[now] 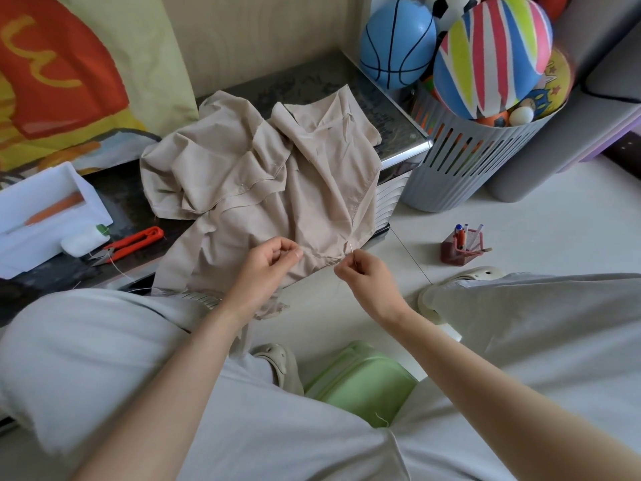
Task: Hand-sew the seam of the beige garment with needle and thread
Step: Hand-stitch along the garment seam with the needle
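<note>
Over the dark tabletop's (131,196) front edge hangs the beige garment (260,175), its seam (322,257) running sideways from the left hand (274,262), pinching the cloth, to the right hand (364,272), whose grip pinches the needle (352,252) upright at the seam.

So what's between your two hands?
A puckered seam stretch of the beige garment, from the left hand to the right hand; the head view shows it.

Red snips (130,243) lie beside a white box (45,210); a grey basket (461,157) holds coloured balls (492,57).
</note>
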